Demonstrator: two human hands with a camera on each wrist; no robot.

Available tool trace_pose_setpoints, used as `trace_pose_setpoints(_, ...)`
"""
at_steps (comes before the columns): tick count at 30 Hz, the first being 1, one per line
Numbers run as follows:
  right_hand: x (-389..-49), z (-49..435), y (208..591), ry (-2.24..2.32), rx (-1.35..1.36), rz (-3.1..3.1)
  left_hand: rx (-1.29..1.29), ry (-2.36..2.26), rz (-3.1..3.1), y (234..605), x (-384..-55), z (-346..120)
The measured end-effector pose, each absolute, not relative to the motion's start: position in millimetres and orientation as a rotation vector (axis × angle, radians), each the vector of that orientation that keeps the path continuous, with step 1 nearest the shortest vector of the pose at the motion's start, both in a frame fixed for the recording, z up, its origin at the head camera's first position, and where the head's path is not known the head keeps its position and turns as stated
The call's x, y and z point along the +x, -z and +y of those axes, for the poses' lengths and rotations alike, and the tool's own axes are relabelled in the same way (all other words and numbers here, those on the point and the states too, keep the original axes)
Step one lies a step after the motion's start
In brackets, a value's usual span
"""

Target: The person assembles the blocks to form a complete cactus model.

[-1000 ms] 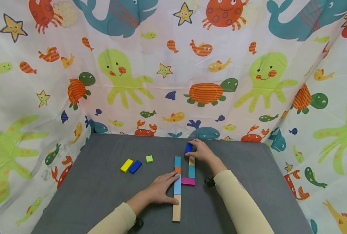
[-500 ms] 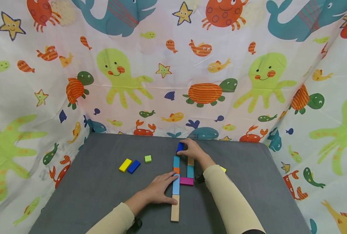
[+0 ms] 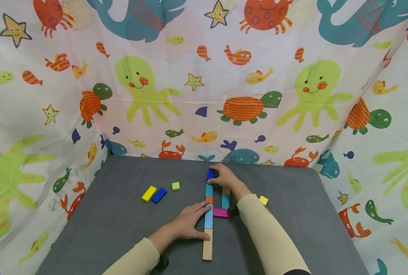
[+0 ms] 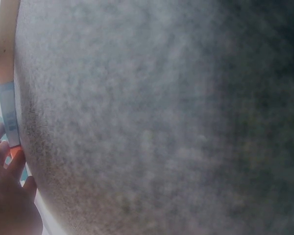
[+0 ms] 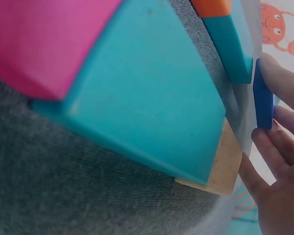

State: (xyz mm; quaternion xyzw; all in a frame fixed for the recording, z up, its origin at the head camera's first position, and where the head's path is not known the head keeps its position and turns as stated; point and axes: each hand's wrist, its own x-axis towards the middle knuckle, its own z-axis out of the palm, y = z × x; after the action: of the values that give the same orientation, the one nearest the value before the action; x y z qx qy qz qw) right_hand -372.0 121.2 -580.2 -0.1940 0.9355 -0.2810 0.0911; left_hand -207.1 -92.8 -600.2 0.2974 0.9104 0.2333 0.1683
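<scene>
My right hand (image 3: 226, 178) pinches a dark blue block (image 3: 210, 174) between thumb and fingers at the far end of a straight column of blocks. In the right wrist view that dark blue block (image 5: 262, 98) stands on edge past a teal block (image 5: 235, 51). Nearer in the column lie an orange block (image 3: 209, 199), a light blue block (image 3: 208, 218) and a long plain wooden block (image 3: 207, 251). My left hand (image 3: 187, 223) rests along the column's left side, thumb on the wooden block, fingertips by the orange and light blue ones.
A magenta block (image 3: 221, 213) juts right from the column, with another teal block (image 3: 225, 201) and a small wooden block (image 3: 226, 190) beyond it. Loose on the grey table (image 3: 121, 229) lie yellow (image 3: 149, 194), blue (image 3: 159, 195), green (image 3: 175, 186) and pale yellow (image 3: 264, 200) blocks.
My right hand has carried the dark blue block left from above the small wooden block, then down to the column's far end. The pale yellow block has come into view. My left hand stays put.
</scene>
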Motion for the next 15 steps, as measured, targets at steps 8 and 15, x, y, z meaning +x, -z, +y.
trace_pose_setpoints(8, -371.0, 120.8, 581.5, 0.763, -0.595, 2.771, 0.845, -0.668, 2.581, 601.3, -206.8, -92.5)
trace_pose_setpoints(15, -368.9, 120.5, 581.7, 0.760, -0.603, 2.748, 0.843, -0.661, 2.584, 603.4, -207.5, -93.0)
